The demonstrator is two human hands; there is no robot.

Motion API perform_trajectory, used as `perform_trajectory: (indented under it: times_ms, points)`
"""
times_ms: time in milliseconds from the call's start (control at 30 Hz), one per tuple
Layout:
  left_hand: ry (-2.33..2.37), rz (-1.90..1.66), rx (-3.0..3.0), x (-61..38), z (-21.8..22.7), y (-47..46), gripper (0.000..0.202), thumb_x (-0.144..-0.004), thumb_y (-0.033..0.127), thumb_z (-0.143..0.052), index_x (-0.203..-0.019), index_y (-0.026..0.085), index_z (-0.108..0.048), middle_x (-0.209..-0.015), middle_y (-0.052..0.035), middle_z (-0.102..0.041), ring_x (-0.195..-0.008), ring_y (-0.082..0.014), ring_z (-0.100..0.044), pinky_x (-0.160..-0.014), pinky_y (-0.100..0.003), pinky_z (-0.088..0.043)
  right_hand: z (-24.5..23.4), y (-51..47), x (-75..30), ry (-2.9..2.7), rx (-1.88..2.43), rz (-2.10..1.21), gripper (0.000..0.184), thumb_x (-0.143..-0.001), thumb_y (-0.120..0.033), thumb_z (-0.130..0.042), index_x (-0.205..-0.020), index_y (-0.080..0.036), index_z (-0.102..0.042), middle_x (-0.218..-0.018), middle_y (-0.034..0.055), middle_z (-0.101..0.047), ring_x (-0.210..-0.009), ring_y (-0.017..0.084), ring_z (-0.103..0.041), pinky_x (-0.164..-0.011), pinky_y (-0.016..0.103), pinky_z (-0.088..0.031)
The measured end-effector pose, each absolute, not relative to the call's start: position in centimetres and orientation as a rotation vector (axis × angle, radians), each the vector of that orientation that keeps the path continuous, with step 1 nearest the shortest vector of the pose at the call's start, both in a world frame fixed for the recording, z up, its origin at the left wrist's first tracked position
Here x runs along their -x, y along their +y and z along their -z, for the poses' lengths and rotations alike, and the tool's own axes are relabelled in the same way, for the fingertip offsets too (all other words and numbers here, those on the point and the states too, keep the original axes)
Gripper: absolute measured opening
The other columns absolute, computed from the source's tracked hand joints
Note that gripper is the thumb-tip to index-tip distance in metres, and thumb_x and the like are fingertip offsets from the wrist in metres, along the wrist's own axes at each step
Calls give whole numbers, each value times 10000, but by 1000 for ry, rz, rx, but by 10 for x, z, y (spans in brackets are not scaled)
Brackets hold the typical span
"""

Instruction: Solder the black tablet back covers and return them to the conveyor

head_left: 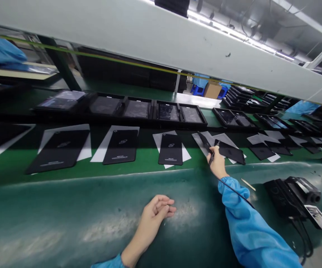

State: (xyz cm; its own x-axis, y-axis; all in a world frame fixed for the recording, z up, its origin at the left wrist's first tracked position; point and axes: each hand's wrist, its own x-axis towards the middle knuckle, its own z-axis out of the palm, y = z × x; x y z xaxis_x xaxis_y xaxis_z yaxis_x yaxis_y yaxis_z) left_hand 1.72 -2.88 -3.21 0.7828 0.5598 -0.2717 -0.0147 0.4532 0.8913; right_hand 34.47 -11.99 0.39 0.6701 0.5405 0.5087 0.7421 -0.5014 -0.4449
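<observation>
My right hand [217, 162], in a blue sleeve, reaches out to the conveyor and grips a black tablet back cover [230, 152] at its near corner, lifting it off its white sheet. A thin black cord runs from that hand along my wrist. My left hand [158, 210] rests on the green bench edge with fingers loosely curled and nothing in it. Other black back covers [170, 149] [121, 146] [59, 150] lie on white sheets along the green belt.
Black trays with tablets [168, 111] line the far side of the belt under a grey beam [161, 41]. A black device with cables [292, 195] and a small metal tray [319, 217] sit at right. A thin stick [247, 184] lies nearby. Another person's blue sleeve [303, 107] shows far right.
</observation>
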Motion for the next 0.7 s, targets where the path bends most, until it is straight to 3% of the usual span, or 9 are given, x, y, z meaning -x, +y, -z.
perform_trajectory:
  times_ms: [167, 300, 500, 600, 700]
  points:
    - [592, -395, -1044, -17, 33, -28, 384, -758, 474, -792, -958, 183, -640, -1037, -141, -757, -844, -264, -747, -789, -408, -604, -34, -140, -363, -834, 2062, 602, 354, -977, -335, -341, -1066, -149, -629, -930, 101, -692, -857, 253, -677, -844, 379, -508]
    - [606, -459, -1032, -17, 20, -28, 390, -785, 445, -782, -1023, 187, -613, -1049, -137, -757, -865, -273, -746, -828, -435, -598, -61, -157, -348, -804, 1904, 651, 296, -1001, -356, -400, -1030, -170, -630, -1064, 112, -699, -1032, 265, -664, -979, 409, -473]
    - [675, -714, -1112, -12, 6, -19, 474, -812, 480, -750, -1160, 200, -590, -1252, -141, -698, -1139, -278, -670, -1017, -393, -505, -60, -173, -272, -1141, 1784, 199, 171, -976, -310, -529, -911, -220, -659, -934, 41, -750, -886, 209, -722, -824, 319, -568]
    - [680, -616, -1107, -11, 9, -16, 553, -799, 494, -755, -1226, 184, -590, -1190, -128, -731, -1130, -292, -674, -974, -365, -518, -48, -171, -242, -1270, 1730, -42, 181, -989, -273, -514, -905, -220, -666, -909, 30, -759, -830, 184, -738, -782, 290, -590]
    - [657, -518, -1055, -12, 12, -16, 518, -782, 485, -768, -1156, 164, -611, -1022, -104, -774, -1004, -295, -717, -859, -352, -556, -41, -169, -233, -1293, 1681, -34, 156, -979, -237, -542, -1014, -222, -694, -1021, 59, -758, -951, 209, -734, -877, 340, -585]
